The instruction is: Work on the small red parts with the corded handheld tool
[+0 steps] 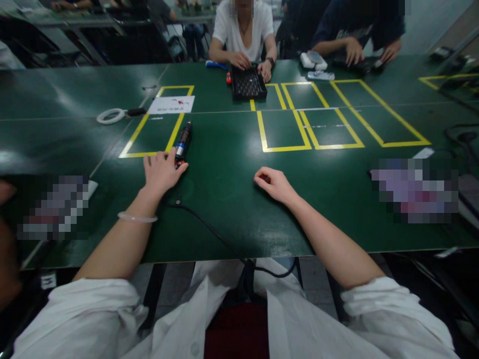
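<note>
My left hand (161, 171) lies flat on the green table (224, 199), fingers stretched out, its fingertips touching the near end of an electric screwdriver (183, 142) that lies along a yellow tape line. A black cable (209, 227) runs from near that hand back over the table edge. My right hand (272, 183) rests on the table to the right with its fingers curled under; whether anything is in them is hidden.
Yellow tape rectangles (284, 129) mark the table. A white ring (110, 116) and a paper sheet (172, 104) lie at the far left. Across the table a person works over a black tray (248, 84); another person's hands are at the far right.
</note>
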`<state>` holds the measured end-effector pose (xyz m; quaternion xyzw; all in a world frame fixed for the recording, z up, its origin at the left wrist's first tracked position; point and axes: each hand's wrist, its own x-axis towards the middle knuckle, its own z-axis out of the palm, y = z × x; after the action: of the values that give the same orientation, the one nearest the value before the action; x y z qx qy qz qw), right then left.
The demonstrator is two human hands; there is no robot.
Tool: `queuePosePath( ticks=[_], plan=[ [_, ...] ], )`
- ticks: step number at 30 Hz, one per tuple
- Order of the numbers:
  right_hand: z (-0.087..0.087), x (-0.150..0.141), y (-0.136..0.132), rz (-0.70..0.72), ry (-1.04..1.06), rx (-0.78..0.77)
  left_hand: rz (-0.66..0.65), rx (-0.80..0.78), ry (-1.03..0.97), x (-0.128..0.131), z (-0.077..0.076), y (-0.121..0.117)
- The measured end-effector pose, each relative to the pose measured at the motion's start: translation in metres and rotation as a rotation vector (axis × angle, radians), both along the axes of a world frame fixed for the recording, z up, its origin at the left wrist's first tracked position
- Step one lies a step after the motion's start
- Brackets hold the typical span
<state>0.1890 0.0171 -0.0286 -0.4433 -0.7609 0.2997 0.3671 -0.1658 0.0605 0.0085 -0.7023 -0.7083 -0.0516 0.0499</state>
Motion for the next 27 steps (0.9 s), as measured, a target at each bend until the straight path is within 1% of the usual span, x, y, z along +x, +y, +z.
queuePosePath(
  ticks=[3,6,11,14,16,18,23,27],
  plan=[
    [0.001,-0.001,0.000,0.006,-0.002,-0.007,0.081,-0.026,0.039,-0.030,0.001,0.010],
    [0.000,-0.001,0.000,0.009,-0.015,-0.012,0.154,-0.060,0.096,-0.055,0.002,0.019],
    [-0.001,0.001,-0.001,0.016,-0.022,-0.008,0.256,-0.095,0.095,-0.088,0.001,0.037],
    [-0.002,0.002,-0.001,0.020,-0.025,-0.004,0.320,-0.115,0.082,-0.103,-0.001,0.048],
    [-0.002,0.002,-0.001,0.024,-0.032,0.000,0.358,-0.119,0.073,-0.108,-0.002,0.050],
    [-0.001,0.002,-0.002,0.027,-0.039,0.004,0.364,-0.097,0.049,-0.108,-0.001,0.048],
    [-0.002,0.001,-0.001,0.028,-0.052,0.003,0.311,0.030,0.002,-0.094,0.000,0.032],
    [-0.001,0.001,-0.001,0.027,-0.053,0.000,0.350,0.015,0.061,-0.085,-0.001,0.027]
  ],
)
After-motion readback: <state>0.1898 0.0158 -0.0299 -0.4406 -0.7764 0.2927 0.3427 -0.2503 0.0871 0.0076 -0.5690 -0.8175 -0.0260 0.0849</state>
